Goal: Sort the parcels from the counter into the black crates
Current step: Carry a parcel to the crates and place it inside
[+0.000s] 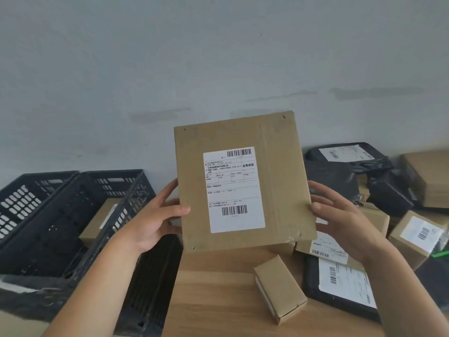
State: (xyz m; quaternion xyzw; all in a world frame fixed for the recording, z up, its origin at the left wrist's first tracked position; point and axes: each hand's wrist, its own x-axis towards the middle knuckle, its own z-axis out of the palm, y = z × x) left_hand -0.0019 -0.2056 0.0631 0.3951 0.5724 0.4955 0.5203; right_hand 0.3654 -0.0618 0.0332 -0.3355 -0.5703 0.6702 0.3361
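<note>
Against pale grey wall (170, 57), wooden counter (213, 288) beside black crates (60, 227).

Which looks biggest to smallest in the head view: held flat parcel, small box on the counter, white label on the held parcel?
1. Held flat parcel, though it is raised nearer the camera, which inflates it.
2. White label on its face.
3. Small box on the counter; close to the label in apparent area, so unsure.
</note>
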